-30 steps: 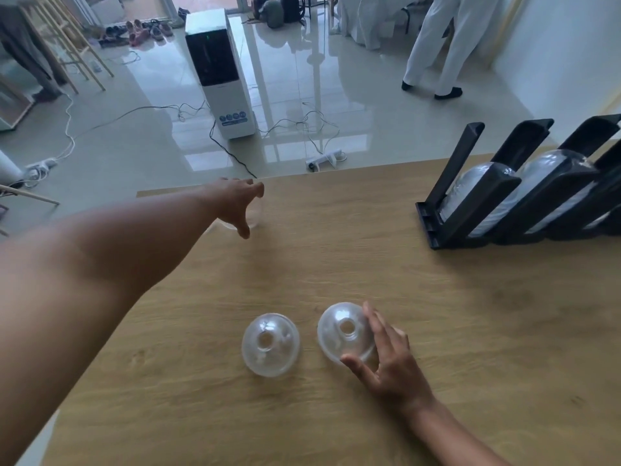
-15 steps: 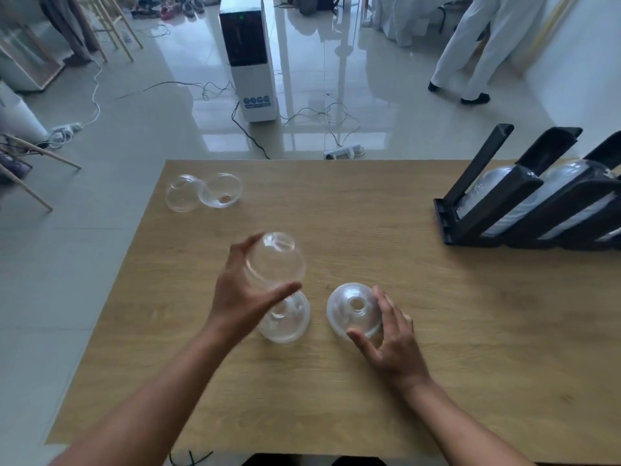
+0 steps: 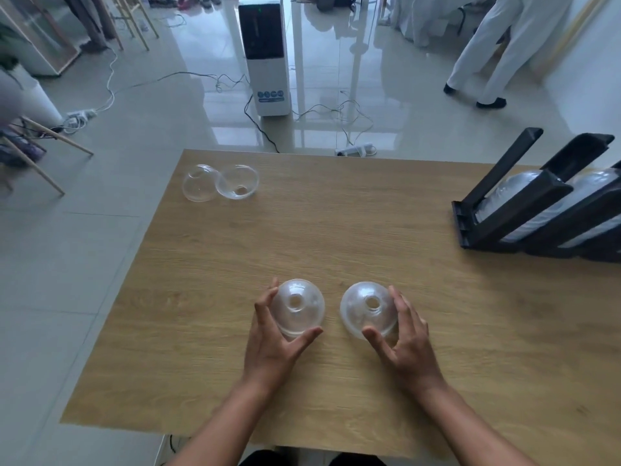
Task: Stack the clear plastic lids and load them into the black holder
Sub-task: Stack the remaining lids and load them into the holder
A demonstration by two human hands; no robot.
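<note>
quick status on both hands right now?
Left hand: fingers and thumb curled round the left stack of dome lids on the table.
Right hand: curled round the right dome lid.

Two dome lids are seen at lower centre of the tabletop [image 3: 336,230]: the left lid stack [image 3: 297,306] is cupped by the left hand [image 3: 274,341], the right lid [image 3: 368,309] by the right hand [image 3: 403,344]. Two more lids [image 3: 220,186] lie at upper left. The black holder [image 3: 537,210] is positioned at the right edge.

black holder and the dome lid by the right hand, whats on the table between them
Nothing: in the head view only bare wooden table runs from the dome lid at the right hand to the black holder.
</note>
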